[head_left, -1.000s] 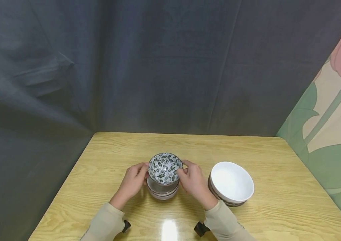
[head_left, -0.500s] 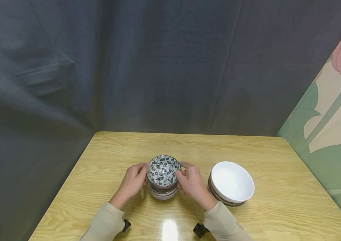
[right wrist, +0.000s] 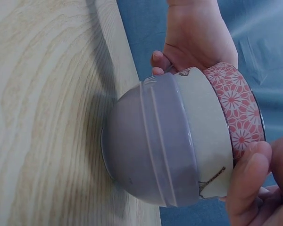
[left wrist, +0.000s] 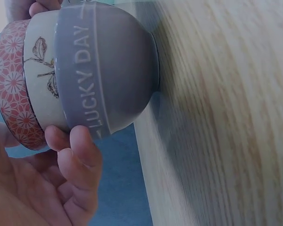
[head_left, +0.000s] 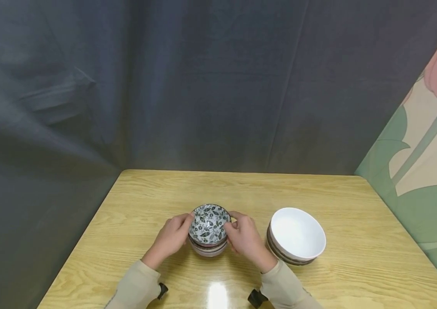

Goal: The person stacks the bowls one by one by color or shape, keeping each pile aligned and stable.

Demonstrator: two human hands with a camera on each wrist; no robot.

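Observation:
A small bowl [head_left: 207, 223] with a dark leaf-and-flower print inside tops a stack in front of me. Its outer wall is red with white blossoms, as the wrist views show. Below it come a cream bowl [left wrist: 40, 61] with brown leaf sprigs and a grey bowl [left wrist: 120, 66] lettered LUCKY DAY, whose foot meets the table. My left hand [head_left: 171, 237] holds the top bowl's left side, thumb at the rim, with fingertips against the cream and grey bowls. On the opposite side, my right hand [head_left: 246, 239] pinches the red-walled bowl, its thumb over the rim.
To the right of the stack, a larger white bowl [head_left: 298, 234] sits tilted on darker bowls [head_left: 293, 260]. All stand on a wooden table [head_left: 156, 189]. A dark curtain [head_left: 210, 86] hangs behind, and a flower mural [head_left: 435, 171] covers the right wall.
Both hands have lowered the leaf-print bowl onto the stack; the gap that showed the bowl beneath has closed. The bowls at right have stayed in place.

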